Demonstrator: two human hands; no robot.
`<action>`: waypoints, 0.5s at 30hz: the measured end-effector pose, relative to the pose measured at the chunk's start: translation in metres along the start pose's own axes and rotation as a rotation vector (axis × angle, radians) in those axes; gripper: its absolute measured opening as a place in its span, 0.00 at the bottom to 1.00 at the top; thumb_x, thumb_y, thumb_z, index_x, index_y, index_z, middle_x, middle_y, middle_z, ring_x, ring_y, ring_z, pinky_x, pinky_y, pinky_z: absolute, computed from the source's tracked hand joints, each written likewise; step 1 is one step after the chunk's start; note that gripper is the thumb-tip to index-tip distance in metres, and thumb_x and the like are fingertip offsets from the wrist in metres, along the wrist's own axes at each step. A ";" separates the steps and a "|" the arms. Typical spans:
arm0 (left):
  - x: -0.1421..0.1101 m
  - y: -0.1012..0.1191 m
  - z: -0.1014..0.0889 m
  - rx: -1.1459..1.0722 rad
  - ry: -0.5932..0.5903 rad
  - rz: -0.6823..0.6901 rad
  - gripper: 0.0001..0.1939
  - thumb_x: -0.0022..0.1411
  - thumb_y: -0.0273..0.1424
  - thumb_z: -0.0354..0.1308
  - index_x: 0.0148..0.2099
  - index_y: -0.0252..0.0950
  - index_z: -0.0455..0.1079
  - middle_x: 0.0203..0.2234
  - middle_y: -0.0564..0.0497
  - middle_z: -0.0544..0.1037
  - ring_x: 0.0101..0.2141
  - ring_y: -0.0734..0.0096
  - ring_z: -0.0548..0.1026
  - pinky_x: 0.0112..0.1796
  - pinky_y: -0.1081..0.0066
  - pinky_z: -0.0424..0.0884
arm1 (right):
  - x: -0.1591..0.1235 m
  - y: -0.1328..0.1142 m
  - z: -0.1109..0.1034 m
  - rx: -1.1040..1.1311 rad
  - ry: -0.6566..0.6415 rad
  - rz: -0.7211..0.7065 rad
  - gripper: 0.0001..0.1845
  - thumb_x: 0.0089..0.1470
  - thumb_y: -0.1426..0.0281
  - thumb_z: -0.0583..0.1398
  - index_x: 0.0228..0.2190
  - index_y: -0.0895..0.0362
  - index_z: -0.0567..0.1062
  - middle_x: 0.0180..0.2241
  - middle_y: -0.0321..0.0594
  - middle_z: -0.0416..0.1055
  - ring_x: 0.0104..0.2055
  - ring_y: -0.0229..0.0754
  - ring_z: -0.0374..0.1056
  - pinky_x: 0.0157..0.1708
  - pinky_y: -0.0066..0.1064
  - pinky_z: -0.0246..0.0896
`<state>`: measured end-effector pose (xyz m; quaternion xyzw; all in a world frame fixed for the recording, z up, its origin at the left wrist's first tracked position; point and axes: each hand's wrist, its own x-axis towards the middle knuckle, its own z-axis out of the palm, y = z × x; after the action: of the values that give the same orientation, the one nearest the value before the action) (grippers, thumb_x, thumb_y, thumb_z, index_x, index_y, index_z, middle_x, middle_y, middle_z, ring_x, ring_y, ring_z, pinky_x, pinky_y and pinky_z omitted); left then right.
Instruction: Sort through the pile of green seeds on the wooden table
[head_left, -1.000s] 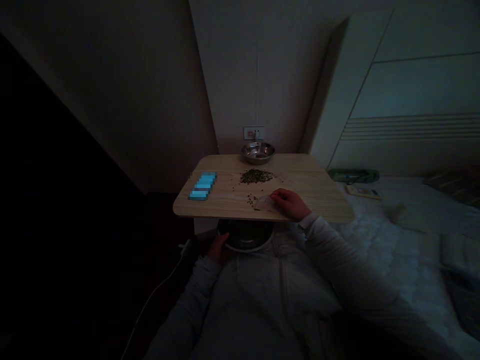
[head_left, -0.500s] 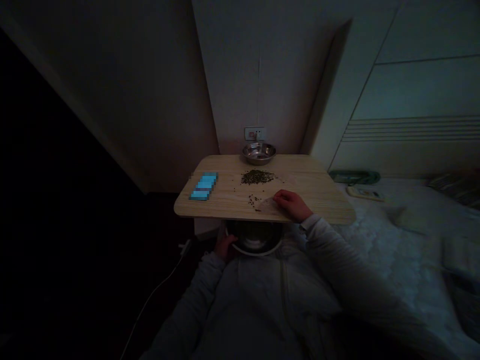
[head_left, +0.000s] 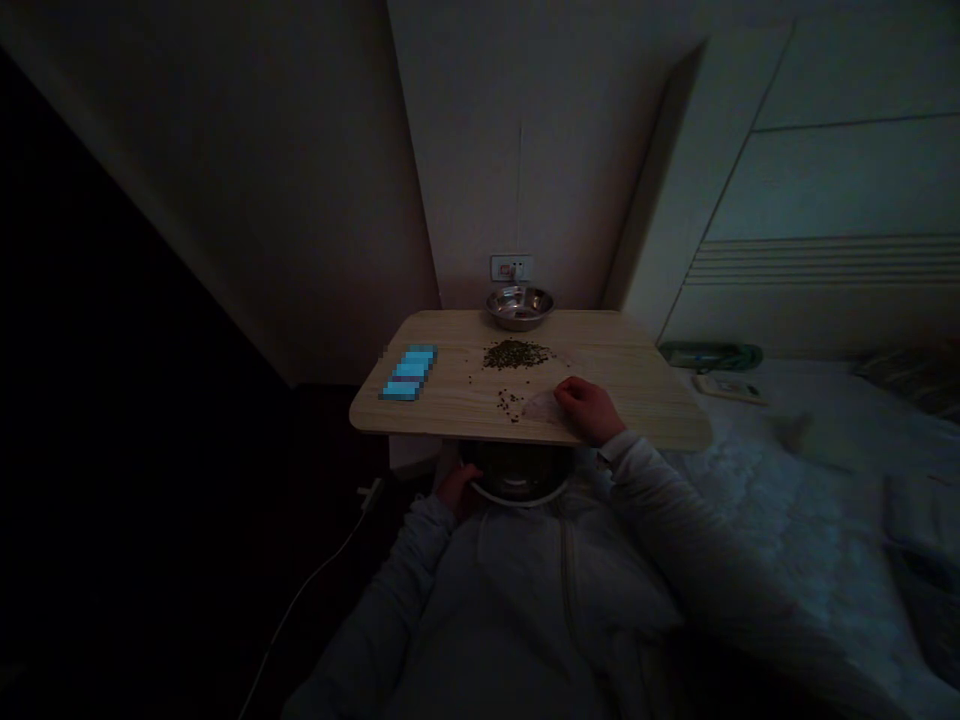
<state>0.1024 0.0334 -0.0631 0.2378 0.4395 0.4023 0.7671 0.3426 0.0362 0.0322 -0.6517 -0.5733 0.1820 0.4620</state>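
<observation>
My right hand (head_left: 587, 408) is closed, fingers pinched on a thin translucent sheet (head_left: 540, 406) lying against the tabletop. Left of the sheet's edge are several scattered dark grains (head_left: 510, 402). Beyond them, a larger pile of small dark green grains (head_left: 516, 353) is spread near the middle of the table; in this dim light I cannot tell their kind. Below the table's near edge, my left hand (head_left: 456, 488) grips the left rim of a wide metal bowl (head_left: 520, 487). The table hides the bowl's far part, and its contents are too dark to make out.
A small steel bowl (head_left: 520, 309) stands at the back of the wooden table (head_left: 637, 385), under a wall socket (head_left: 511, 268). A lit phone (head_left: 409, 373) with a blurred screen lies at the left. Beside the table, a bed (head_left: 780, 510) holds a remote-like object (head_left: 727, 387).
My right hand has shifted slightly right with the translucent sheet, away from the scattered grains. The large bowl and my left hand have moved slightly right and up, further under the table edge.
</observation>
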 end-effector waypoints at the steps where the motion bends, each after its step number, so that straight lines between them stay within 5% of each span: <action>1: -0.002 0.001 0.000 -0.005 0.002 0.020 0.15 0.36 0.24 0.59 0.32 0.36 0.72 0.28 0.49 0.82 0.43 0.51 0.78 0.42 0.57 0.74 | 0.000 0.000 0.000 0.011 0.012 0.004 0.10 0.44 0.63 0.55 0.21 0.56 0.70 0.19 0.35 0.68 0.24 0.38 0.61 0.26 0.28 0.53; 15: -0.020 0.013 0.006 0.027 0.052 0.065 0.18 0.34 0.24 0.62 0.33 0.37 0.70 0.25 0.51 0.80 0.45 0.49 0.77 0.45 0.57 0.73 | -0.001 -0.006 -0.001 0.110 -0.185 -0.059 0.15 0.46 0.57 0.57 0.24 0.56 0.72 0.20 0.35 0.68 0.25 0.37 0.60 0.28 0.29 0.55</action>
<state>0.0965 0.0241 -0.0404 0.2517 0.4568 0.4269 0.7388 0.3399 0.0340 0.0369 -0.5885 -0.6216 0.2587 0.4476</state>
